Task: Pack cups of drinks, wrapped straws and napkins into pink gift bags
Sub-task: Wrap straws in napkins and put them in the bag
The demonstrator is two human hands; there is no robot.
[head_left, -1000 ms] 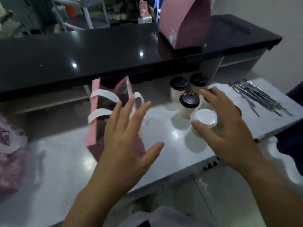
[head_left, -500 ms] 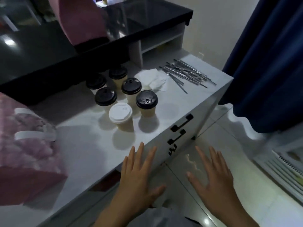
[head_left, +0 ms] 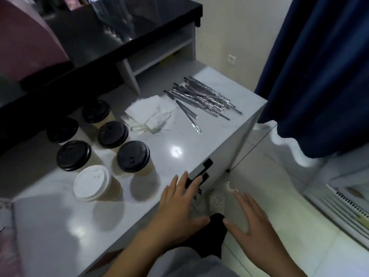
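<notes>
- Head view, bottom centre: the left hand (head_left: 177, 212) and right hand (head_left: 257, 222) hover flat, fingers spread, holding nothing. The left hand is over the front edge of the glossy white counter (head_left: 179, 136), the right over the tiled floor (head_left: 269, 176).
- Left of centre: the white-lidded cup (head_left: 91, 182) stands nearest, with five black-lidded cups (head_left: 133, 156) clustered close behind it.
- Centre: thin, crumpled white napkins (head_left: 151, 114) lie just beside the cups. Past them is a loose heap of silvery wrapped straws (head_left: 201, 96).
- Upper left: a pink gift bag (head_left: 26, 43), blurred, stands on the shiny black shelf top (head_left: 119, 27).
- Right: a dark blue curtain (head_left: 319, 66) hangs beside the counter.
</notes>
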